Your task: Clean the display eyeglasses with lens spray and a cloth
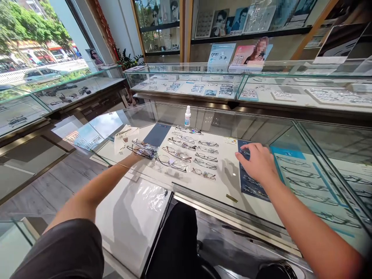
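Observation:
At the left of the display counter (226, 178), my left hand (138, 155) is closed on several pairs of eyeglasses (145, 149), bunched together. The frames and lenses cover most of its fingers. Over the right side of the counter hovers my right hand (258, 162), with thumb and fingers apart and nothing between them. Beneath it, a dark blue panel (244, 186) bears more glasses inside the case. Between my hands, several eyeglasses lie in two columns, including a thin-rimmed pair (172, 162) close to my left hand.
A white spray bottle (187, 117) stands behind the glasses. A crumpled cloth (123, 137) lies at the left. In front, an open drawer (128, 221) holds a clear plastic bag (152, 195). Another glass showcase (186, 83) runs along the back.

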Demonstrator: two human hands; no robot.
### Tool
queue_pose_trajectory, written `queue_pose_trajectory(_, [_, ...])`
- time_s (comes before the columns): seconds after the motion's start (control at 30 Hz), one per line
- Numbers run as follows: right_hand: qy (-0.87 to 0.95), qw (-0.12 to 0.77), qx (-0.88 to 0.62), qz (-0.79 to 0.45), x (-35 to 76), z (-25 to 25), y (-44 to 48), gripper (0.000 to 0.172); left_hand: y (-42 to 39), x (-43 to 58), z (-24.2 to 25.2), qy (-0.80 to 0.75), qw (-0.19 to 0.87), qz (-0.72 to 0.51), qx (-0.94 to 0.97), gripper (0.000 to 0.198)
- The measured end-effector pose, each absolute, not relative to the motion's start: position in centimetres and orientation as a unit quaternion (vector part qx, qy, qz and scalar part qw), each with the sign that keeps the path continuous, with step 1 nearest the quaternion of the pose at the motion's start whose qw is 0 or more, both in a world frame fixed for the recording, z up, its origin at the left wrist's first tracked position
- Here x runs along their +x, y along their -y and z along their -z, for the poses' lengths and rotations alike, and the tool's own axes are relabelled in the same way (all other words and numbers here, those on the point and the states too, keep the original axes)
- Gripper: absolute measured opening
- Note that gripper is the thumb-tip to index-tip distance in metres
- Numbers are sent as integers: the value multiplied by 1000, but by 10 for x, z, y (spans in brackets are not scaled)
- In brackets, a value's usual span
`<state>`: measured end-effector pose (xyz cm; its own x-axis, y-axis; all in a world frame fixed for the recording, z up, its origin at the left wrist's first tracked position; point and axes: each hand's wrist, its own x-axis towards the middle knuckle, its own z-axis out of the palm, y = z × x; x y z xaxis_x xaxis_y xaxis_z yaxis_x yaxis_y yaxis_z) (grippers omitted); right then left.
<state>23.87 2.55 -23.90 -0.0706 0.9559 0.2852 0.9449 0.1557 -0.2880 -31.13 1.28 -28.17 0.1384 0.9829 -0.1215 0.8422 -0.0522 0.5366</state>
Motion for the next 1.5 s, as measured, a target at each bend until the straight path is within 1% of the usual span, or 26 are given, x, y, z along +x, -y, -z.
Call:
queue_pose_trajectory(0.07, [731,207,-650,-12,236,239,-27,46,16,-310,276,-661,184,-67,724,39])
queue_pose_trajectory(0.17, [734,210,-646,-12,232,239,-27,46,62,-306,266,-669,102,45,735,12])
queue_pose_trajectory(0.2, [736,209,-644,-13,231,238,-27,47,77,-303,262,-664,91,80,738,8])
queue_pose_trajectory(0.33, [736,197,-647,-22,228,236,-28,49,138,-280,235,-613,104,198,758,18])
queue_pose_trajectory(0.4, [736,191,-649,-24,228,235,-29,49,161,-262,208,-543,128,283,780,16])
queue_pose_trajectory(0.43, [736,188,-650,-25,227,235,-30,50,169,-253,190,-524,160,301,780,14])
queue_pose_trajectory(0.5, [738,182,-649,-25,227,235,-32,53,175,-235,149,-511,206,272,789,15])
queue_pose_trajectory(0.57, [740,174,-649,-27,228,236,-34,56,168,-222,107,-509,190,221,810,18])
queue_pose_trajectory(0.6, [740,170,-650,-28,228,236,-34,58,159,-219,88,-511,161,197,821,18])
queue_pose_trajectory(0.67, [738,167,-653,-29,229,237,-35,59,133,-218,60,-518,70,161,837,18])
queue_pose_trajectory(0.73, [737,170,-653,-31,229,238,-36,59,100,-223,48,-539,-9,135,832,17])
queue_pose_trajectory(0.8, [738,178,-650,-31,229,239,-37,57,65,-231,52,-549,-58,115,826,13])
queue_pose_trajectory(0.9, [740,192,-644,-27,229,242,-38,55,18,-243,76,-569,-101,106,810,8])
queue_pose_trajectory(1.07, [737,203,-645,-27,228,243,-38,50,-23,-255,117,-576,-118,77,805,9])
queue_pose_trajectory(1.2, [736,207,-644,-23,226,242,-37,47,-31,-258,130,-574,-112,76,807,12])
queue_pose_trajectory(1.3, [736,201,-646,-23,226,241,-37,49,-29,-258,131,-573,-111,82,808,14])
queue_pose_trajectory(1.43, [742,182,-644,-30,225,239,-37,55,-7,-252,118,-581,-133,75,800,26])
queue_pose_trajectory(1.5, [746,174,-643,-33,226,237,-38,58,18,-247,104,-592,-143,63,791,25])
